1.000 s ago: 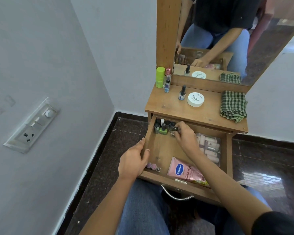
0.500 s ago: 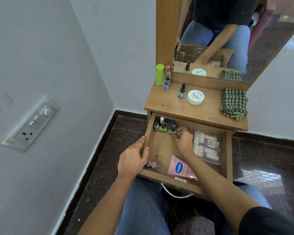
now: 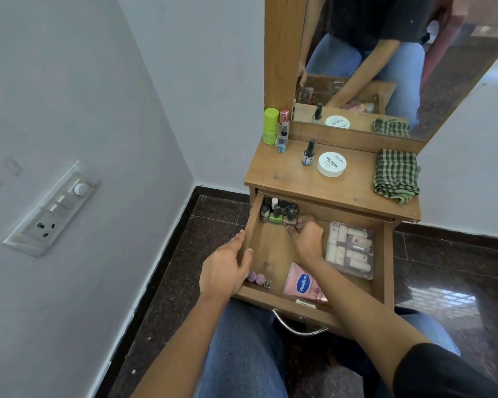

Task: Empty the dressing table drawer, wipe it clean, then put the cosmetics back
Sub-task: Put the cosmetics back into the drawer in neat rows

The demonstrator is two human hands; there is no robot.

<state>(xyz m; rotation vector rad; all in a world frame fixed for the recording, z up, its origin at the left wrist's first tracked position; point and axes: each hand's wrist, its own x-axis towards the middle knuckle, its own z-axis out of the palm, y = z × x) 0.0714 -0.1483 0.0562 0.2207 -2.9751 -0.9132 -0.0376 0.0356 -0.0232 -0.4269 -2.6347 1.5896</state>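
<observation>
Wooden drawer (image 3: 385, 254) stands open; the left hand (image 3: 224, 271) grips its left wall. The right hand (image 3: 306, 234) curls its fingers round a small bottle (image 3: 288, 221) in the far-left corner. Probably glass: light, slick, breakable. Best pinched by the body.

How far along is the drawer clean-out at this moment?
Early emptying. Done: a green tube, spray bottle, nail polish bottle and white jar stand on the tabletop. In hand: the left hand grips the drawer wall, the right hand curls round a small bottle. Left: bottle cluster, clear pouch, Vaseline tube; wiping with the checked cloth; restocking.
</observation>
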